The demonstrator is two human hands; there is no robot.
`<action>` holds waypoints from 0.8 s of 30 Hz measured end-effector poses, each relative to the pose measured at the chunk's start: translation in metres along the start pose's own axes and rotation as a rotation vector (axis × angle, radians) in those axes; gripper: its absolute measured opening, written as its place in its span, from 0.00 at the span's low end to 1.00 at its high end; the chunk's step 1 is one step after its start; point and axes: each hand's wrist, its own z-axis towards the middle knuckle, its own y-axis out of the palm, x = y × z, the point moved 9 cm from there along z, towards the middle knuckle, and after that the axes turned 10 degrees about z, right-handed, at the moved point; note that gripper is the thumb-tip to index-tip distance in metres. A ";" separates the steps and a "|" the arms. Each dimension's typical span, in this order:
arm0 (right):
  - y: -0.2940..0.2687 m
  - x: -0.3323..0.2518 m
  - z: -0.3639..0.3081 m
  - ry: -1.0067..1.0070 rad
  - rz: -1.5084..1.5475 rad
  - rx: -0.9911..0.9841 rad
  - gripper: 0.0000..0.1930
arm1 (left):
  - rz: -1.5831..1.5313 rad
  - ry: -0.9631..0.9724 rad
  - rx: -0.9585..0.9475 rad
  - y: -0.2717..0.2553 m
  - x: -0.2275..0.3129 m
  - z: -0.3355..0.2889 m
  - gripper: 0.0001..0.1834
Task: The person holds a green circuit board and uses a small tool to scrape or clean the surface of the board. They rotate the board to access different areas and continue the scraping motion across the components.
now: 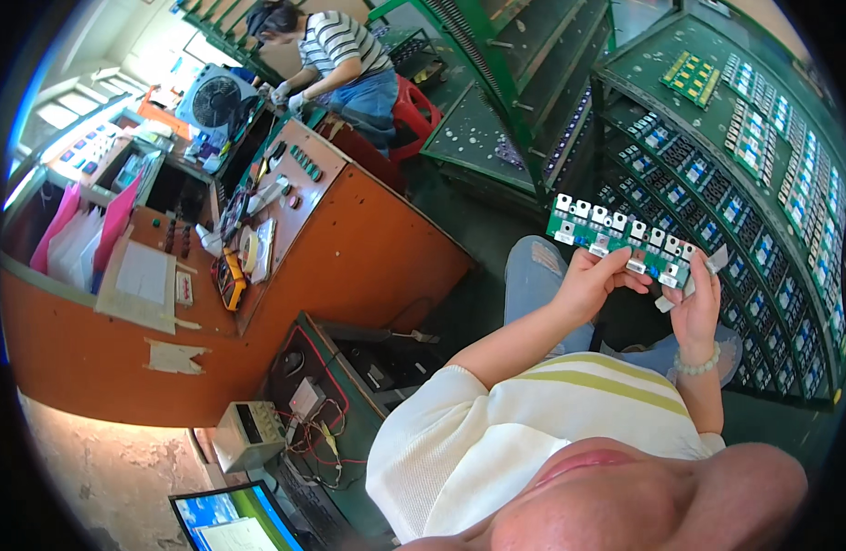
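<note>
Above my lap I hold a long green circuit board (pixel 657 264), which tilts down toward the right. A row of flat metal-tabbed components stands along its far edge, with more components along the near side. My left hand (pixel 599 280) pinches the board's near edge around the middle, thumb on top. At the right end, my right hand (pixel 696 308) is closed on the board, with a beaded bracelet on the wrist. Small pale strips (pixel 717 259) stick out by the right fingers; what they are made of I cannot tell.
To the right, a green rack (pixel 616 78) carries many circuit boards on slanted tiers. An orange-brown workbench (pixel 368 243) with a yellow multimeter (pixel 230 278) stands left. Nearer are a boxy instrument (pixel 248 436), loose wires and a monitor (pixel 235 519). A gloved co-worker (pixel 345 64) sits far off.
</note>
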 end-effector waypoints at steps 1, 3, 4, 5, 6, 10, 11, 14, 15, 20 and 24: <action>0.001 -0.001 0.000 -0.005 -0.012 0.003 0.14 | 0.006 0.008 0.001 0.000 0.003 0.000 0.11; 0.000 -0.001 0.000 -0.010 -0.015 0.023 0.13 | 0.014 0.009 0.010 -0.001 0.004 0.000 0.10; -0.001 0.000 0.000 -0.011 -0.016 0.031 0.12 | 0.019 0.010 0.006 -0.002 0.003 -0.001 0.10; -0.002 0.001 -0.004 -0.005 -0.007 0.082 0.11 | 0.021 0.008 0.006 -0.002 0.002 -0.002 0.11; -0.002 0.001 -0.004 -0.017 -0.012 0.068 0.11 | 0.024 0.007 0.006 -0.002 0.001 -0.004 0.11; -0.006 0.002 -0.003 -0.047 -0.022 0.110 0.11 | 0.088 0.075 0.058 -0.009 0.015 -0.004 0.12; -0.009 0.001 -0.003 -0.049 -0.018 0.136 0.11 | 0.090 0.086 0.082 -0.012 0.021 -0.005 0.12; -0.013 -0.002 -0.002 -0.060 -0.009 0.184 0.10 | 0.061 0.188 0.172 -0.031 0.040 -0.008 0.15; -0.014 -0.004 -0.002 -0.060 -0.008 0.166 0.10 | 0.074 0.209 0.192 -0.034 0.047 -0.008 0.15; -0.022 -0.001 0.002 -0.055 -0.009 0.140 0.10 | 0.179 0.243 0.269 -0.047 0.062 -0.013 0.17; -0.019 -0.018 -0.001 -0.076 -0.014 0.109 0.09 | 0.109 0.216 0.237 -0.038 0.060 -0.015 0.15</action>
